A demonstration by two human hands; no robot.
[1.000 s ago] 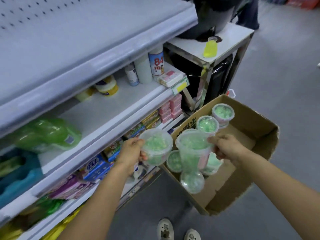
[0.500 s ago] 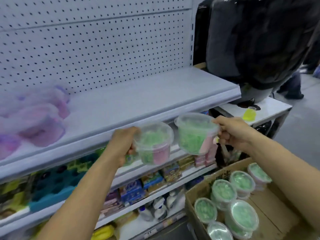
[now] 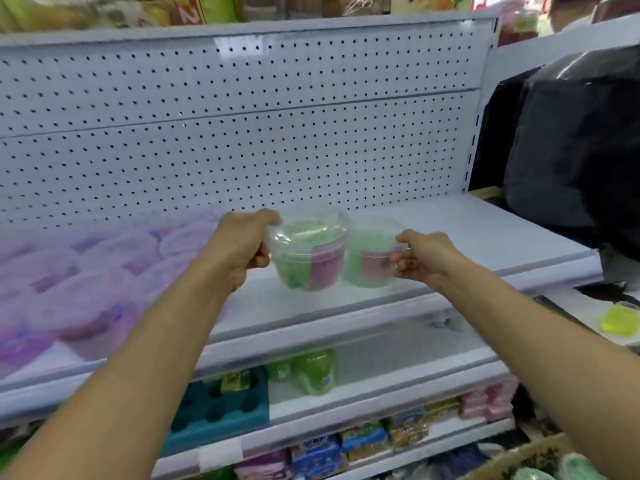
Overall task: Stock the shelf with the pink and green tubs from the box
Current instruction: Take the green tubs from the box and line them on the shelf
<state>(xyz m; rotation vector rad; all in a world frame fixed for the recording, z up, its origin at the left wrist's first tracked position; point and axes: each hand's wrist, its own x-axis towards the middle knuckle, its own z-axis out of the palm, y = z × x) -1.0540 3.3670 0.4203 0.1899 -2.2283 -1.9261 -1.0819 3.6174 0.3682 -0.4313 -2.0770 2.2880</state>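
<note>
The left hand (image 3: 242, 249) has its fingers curled round one pink and green tub (image 3: 309, 252), and the right hand (image 3: 424, 259) pinches the side of a second tub (image 3: 372, 256). Both tubs sit side by side over the white shelf (image 3: 467, 237), in front of the holey back wall (image 3: 242, 133). Purple tubs (image 3: 79, 292) fill the shelf's left part, and the box (image 3: 512, 459) peeks in at the bottom right corner.

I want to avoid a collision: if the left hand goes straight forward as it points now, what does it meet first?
Probably nothing soon: the left hand and its pink and green tub point over bare shelf toward the pegboard back panel; depth is unclear.
</note>
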